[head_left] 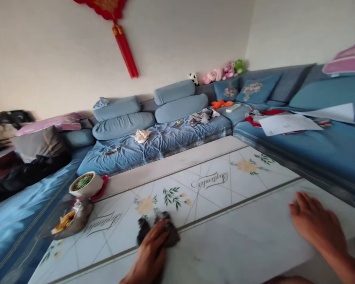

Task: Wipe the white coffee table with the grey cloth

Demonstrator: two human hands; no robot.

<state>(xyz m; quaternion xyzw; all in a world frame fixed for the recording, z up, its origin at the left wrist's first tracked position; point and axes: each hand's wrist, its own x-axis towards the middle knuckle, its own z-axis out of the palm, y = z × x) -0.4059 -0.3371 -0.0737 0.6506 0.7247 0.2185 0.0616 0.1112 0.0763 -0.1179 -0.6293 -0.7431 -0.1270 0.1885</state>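
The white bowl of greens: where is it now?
The white bowl stands at the left end of the table in the head view, just behind the crumpled bag of food.

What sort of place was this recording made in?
Probably a living room in a home: a blue sectional sofa with bolsters, a red knotted wall hanging, plush toys along its back, and a low floral-patterned table.
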